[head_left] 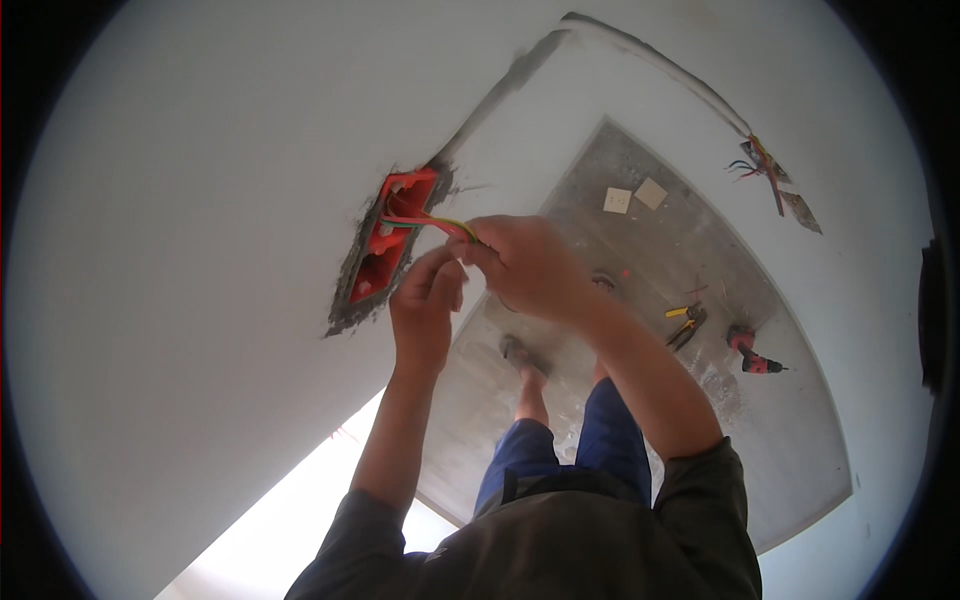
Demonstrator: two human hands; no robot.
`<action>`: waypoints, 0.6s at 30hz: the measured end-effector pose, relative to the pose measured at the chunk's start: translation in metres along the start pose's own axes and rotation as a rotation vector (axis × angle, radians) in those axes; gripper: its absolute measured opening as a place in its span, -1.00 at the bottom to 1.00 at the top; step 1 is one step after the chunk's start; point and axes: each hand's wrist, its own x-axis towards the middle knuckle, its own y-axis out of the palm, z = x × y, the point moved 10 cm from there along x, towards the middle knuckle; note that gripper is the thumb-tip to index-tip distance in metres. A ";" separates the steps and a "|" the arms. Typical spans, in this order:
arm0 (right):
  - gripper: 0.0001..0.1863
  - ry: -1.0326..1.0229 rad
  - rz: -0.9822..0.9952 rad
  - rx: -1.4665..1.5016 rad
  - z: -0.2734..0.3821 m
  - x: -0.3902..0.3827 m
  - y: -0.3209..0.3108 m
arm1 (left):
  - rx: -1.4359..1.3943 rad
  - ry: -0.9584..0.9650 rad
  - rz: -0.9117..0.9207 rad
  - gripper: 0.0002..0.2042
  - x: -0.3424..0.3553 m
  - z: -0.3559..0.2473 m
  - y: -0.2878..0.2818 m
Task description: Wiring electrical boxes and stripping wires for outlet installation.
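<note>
My right hand [525, 262] is pinched nearly closed, thumb against fingers, on the bundle of thin red, yellow and green plastic-coated wires [428, 219]. My left hand [422, 312] sits just below and to the left of it, fingers half curled and thumb raised near the wire ends; I cannot tell whether it has hold of a strand.

The wires come out of the upper compartment of a long red plastic wall box [376, 274], sunk into the white wall [220, 220], and reach rightward and slightly down to my right fingertips. The box lies to the left of my grip, its long axis slanting from upper right to lower left, so the wires run across it rather than along it. My left hand is the nearer to the box, beside its lower compartment; my right is farther out, at the gripped part of the bundle.
</note>
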 end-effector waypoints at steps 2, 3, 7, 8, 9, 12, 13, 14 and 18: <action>-0.88 -0.016 -0.145 -0.024 -0.011 -0.002 -0.001 | -0.124 -0.005 -0.076 -0.70 -0.004 -0.006 0.011; -0.88 -0.039 -0.273 0.090 -0.019 -0.004 -0.001 | -0.243 -0.010 -0.165 -0.65 -0.008 -0.005 0.009; -0.81 -0.063 -0.496 0.282 -0.010 0.001 -0.004 | -0.212 0.101 -0.269 -0.61 -0.028 0.004 -0.025; -0.77 -0.013 -0.457 0.349 -0.013 0.006 -0.001 | -0.188 0.097 -0.300 -0.63 -0.028 0.006 -0.031; -0.77 -0.008 -0.459 0.350 -0.013 0.010 0.001 | -0.186 0.093 -0.298 -0.63 -0.026 0.006 -0.033; -0.76 -0.023 -0.457 0.464 -0.014 0.019 0.008 | -0.273 0.068 -0.343 -0.64 -0.014 0.006 -0.035; -0.75 0.050 -0.413 0.518 -0.019 0.023 0.016 | -0.296 0.078 -0.352 -0.69 -0.010 0.002 -0.034; -0.73 0.124 -0.369 0.571 -0.024 0.026 0.024 | -0.321 0.089 -0.361 -0.74 -0.005 0.000 -0.035; -0.72 0.148 -0.382 0.560 -0.024 0.028 0.035 | -0.404 0.078 -0.339 -0.85 0.013 0.006 -0.036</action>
